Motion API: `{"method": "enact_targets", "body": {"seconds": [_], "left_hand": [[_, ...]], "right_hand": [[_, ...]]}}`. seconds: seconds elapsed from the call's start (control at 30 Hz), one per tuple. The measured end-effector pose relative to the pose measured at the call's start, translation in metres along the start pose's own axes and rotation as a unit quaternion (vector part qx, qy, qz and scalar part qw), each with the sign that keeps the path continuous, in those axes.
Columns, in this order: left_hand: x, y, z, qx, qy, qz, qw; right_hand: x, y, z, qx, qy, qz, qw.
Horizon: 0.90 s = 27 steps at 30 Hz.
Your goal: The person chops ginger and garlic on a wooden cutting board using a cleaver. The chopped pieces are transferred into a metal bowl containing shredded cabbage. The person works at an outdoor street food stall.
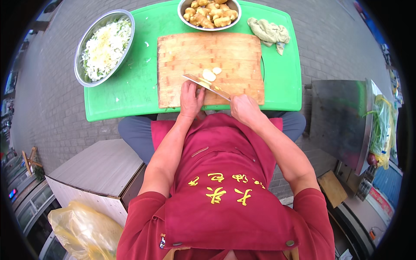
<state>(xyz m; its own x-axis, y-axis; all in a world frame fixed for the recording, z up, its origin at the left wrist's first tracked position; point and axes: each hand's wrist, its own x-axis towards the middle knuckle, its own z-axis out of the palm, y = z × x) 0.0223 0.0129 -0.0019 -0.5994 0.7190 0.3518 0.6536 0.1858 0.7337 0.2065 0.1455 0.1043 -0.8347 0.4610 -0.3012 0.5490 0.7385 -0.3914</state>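
Note:
My right hand [244, 109] grips the handle of a kitchen knife [195, 79], whose blade slants up to the left across the cutting board. Close below the blade, my left hand [191, 99] has its fingertips on a piece of ginger that is mostly hidden by the knife and fingers. Pale cut ginger slices [209, 75] lie just beyond the blade, with a smaller slice [216, 70] beside them. Under all this is a wooden cutting board [208, 48], with its near edge close to my lap.
The board lies on a green plastic table [130, 100]. A metal bowl of ginger roots [211, 14] stands behind it, a basin of chopped white vegetables [105, 48] to the left, a crumpled cloth [269, 31] at right. A wooden cabinet [97, 165] stands near my left side, a metal-topped stand [339, 120] at right.

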Motion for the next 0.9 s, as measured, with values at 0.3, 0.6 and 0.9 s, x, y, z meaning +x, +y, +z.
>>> {"method": "enact_targets", "body": {"seconds": [0.3, 0.6, 0.9], "left_hand": [[-0.001, -0.003, 0.002, -0.017, 0.006, 0.006, 1.000], [0.005, 0.006, -0.004, 0.006, 0.015, 0.032, 0.999], [0.005, 0.006, -0.003, -0.002, 0.009, 0.024, 1.000]], "right_hand": [[-0.005, -0.001, -0.029, 0.029, 0.021, 0.000, 0.999], [-0.037, -0.007, -0.020, 0.001, 0.000, 0.012, 1.000], [-0.036, -0.002, -0.020, 0.011, -0.024, 0.027, 0.999]]}}
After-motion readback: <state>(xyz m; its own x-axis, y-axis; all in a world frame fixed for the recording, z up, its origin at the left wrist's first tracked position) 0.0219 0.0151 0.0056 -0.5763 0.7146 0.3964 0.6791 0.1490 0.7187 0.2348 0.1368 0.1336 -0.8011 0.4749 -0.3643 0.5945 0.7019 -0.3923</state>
